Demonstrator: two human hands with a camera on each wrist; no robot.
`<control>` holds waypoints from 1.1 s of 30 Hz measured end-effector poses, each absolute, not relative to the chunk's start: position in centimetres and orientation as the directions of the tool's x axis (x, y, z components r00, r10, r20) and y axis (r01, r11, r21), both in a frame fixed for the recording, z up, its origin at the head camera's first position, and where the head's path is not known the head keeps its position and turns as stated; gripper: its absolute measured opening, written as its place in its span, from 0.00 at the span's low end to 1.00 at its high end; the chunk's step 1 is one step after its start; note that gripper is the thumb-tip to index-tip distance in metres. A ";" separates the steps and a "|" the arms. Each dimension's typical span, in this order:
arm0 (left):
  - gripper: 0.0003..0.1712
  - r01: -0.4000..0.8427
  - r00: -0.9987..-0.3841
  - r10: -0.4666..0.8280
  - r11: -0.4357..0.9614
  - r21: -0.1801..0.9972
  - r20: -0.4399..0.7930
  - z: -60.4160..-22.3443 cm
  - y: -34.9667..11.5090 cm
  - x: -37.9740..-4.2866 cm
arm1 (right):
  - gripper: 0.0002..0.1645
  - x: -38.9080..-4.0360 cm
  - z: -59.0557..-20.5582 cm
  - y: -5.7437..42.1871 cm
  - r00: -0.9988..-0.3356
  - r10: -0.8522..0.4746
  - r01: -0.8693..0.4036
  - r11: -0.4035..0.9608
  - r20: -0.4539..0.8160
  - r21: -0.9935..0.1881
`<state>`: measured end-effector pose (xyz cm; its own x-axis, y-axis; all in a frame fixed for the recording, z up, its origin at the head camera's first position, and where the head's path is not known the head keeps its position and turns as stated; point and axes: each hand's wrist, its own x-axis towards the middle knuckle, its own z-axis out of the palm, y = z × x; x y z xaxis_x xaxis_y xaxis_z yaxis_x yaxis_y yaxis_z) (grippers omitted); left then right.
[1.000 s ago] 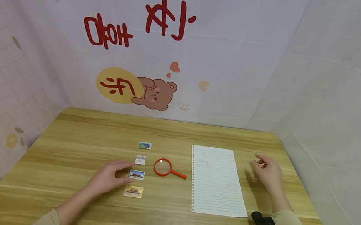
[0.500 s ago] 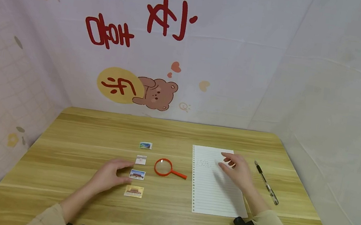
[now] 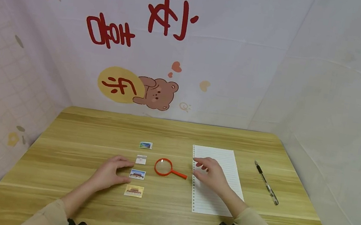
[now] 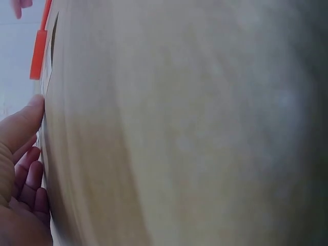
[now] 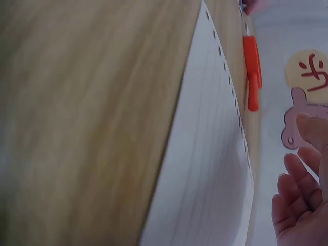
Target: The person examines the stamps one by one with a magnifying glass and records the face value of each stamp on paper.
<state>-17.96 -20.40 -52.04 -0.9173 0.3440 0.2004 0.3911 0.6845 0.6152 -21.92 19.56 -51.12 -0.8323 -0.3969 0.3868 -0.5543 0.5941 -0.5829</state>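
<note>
My left hand (image 3: 109, 173) rests on the table, thumb and forefinger spread at the left edges of two stamps. Nearest it are a stamp with a palace on blue (image 3: 137, 174) and a pale stamp (image 3: 141, 159). A yellow stamp (image 3: 134, 191) lies in front of these, and a green-and-blue landscape stamp (image 3: 145, 145) behind, all in one column. My right hand (image 3: 211, 175) hovers over a lined sheet of paper (image 3: 212, 204), fingers loosely bent and holding nothing. Just left of it lies a red-rimmed magnifying glass (image 3: 171, 168), its handle (image 5: 253, 92) pointing toward that hand.
A black-and-clear pen (image 3: 266, 183) lies uncapped at the right of the wooden table (image 3: 157, 218). A printed white curtain (image 3: 230, 57) hangs behind the table and along both sides.
My right hand has moved left from beside the pen across the paper, uncovering the pen and now covering the handwriting on the sheet. The left hand has stayed nearly still by the stamps.
</note>
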 end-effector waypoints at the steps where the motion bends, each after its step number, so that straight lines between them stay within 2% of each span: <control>1: 0.29 0.391 -0.917 0.344 0.686 0.613 0.200 -52.1 -20.4 -18.0 | 0.28 -21.9 -51.2 19.2 -0.828 -0.407 -0.560 0.593 0.385 -0.579; 10: 0.29 0.392 -0.916 0.352 0.685 0.614 0.192 -52.1 -20.5 -18.2 | 0.35 -21.5 -52.2 16.9 -0.767 -0.500 -0.640 0.553 0.402 -0.533; 15: 0.28 0.391 -0.916 0.354 0.678 0.623 0.189 -52.0 -20.6 -18.2 | 0.34 -21.3 -52.5 16.1 -0.773 -0.519 -0.633 0.586 0.365 -0.506; 24: 0.26 0.381 -0.918 0.352 0.662 0.646 0.181 -51.9 -20.6 -18.1 | 0.22 -21.5 -52.6 15.1 -0.829 -0.489 -0.551 0.634 0.271 -0.542; 29: 0.24 0.383 -0.918 0.349 0.658 0.648 0.188 -51.9 -20.5 -18.2 | 0.14 -21.4 -52.5 14.6 -0.846 -0.466 -0.526 0.654 0.259 -0.543; 33: 0.24 0.382 -0.919 0.346 0.663 0.644 0.189 -52.0 -20.5 -18.2 | 0.12 -21.1 -52.1 14.2 -0.844 -0.466 -0.530 0.652 0.264 -0.543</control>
<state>-18.16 -20.49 -52.02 -0.9190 0.3459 0.1892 0.3821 0.6631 0.6437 -21.06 14.18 -52.13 -0.8445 -0.4658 0.2645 -0.5296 0.6521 -0.5425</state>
